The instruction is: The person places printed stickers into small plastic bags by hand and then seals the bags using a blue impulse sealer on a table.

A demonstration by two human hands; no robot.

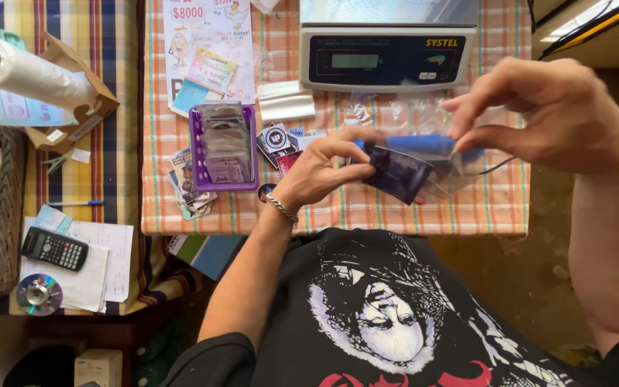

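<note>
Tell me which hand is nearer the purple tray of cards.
Left. The left hand sits just right of the purple tray, pinching a dark card. The right hand is far off to the right, beyond the scale.

A tray (193,154) lies on the table (467,208), scale (387,54) behind.
</note>
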